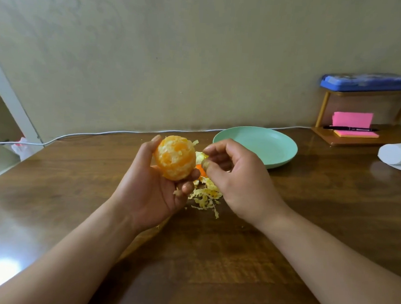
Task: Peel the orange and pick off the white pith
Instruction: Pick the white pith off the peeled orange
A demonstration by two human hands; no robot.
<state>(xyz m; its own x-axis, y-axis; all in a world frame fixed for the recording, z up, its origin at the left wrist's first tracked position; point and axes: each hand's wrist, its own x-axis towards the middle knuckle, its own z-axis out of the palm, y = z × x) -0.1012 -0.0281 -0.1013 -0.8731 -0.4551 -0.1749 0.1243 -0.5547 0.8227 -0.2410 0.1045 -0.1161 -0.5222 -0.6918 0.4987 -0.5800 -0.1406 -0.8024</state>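
Observation:
A peeled orange (175, 158), patchy with white pith, is held up above the table in my left hand (152, 186), whose fingers and thumb curl round it. My right hand (235, 176) hovers just right of the fruit with its fingers curled inward; whether a scrap is pinched between them is hidden. Below both hands a heap of pith shreds and peel pieces (205, 195) lies on the wooden table (213, 255).
A mint-green plate (273, 150) stands behind my right hand. At the far right are a small wooden shelf (356, 138) with pink sticky notes, a pen and a blue case, plus a white roll (395, 155). A white cable (99, 132) runs along the wall.

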